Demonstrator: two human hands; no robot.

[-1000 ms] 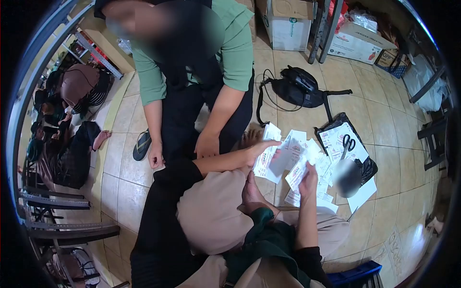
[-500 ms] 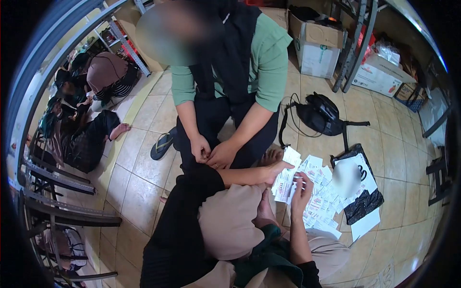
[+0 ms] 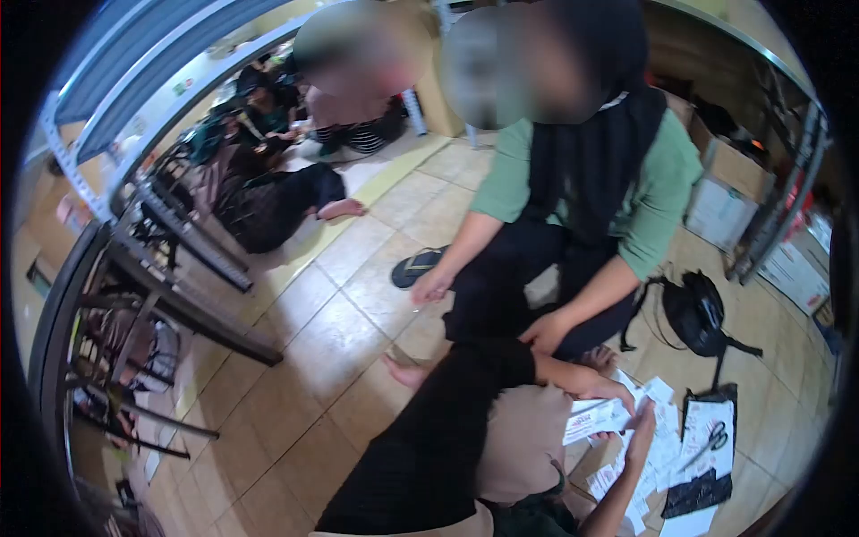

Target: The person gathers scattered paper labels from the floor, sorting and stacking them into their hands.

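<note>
My left hand (image 3: 610,390) reaches across my raised knee and grips a stack of printed paper slips (image 3: 586,421). Against the right end of that stack is my right hand (image 3: 641,431), its fingers closed at the slips; their tips are partly blurred. Many loose printed slips (image 3: 660,438) lie spread on the floor just beyond and under my hands. To their right, scissors (image 3: 716,437) rest on a white printed sheet (image 3: 702,455) over black plastic (image 3: 698,494).
A person in a green top (image 3: 662,192) sits facing me. A black bag (image 3: 696,313) and a sandal (image 3: 418,267) lie on the tiles. Metal racks (image 3: 192,242) stand at left, with more people seated beyond. Cardboard boxes (image 3: 729,192) stand back right.
My view has swung left, so everything sits further right and lower. The facing person's hands have come apart, one now raised. My right hand has closed in on the slips.
</note>
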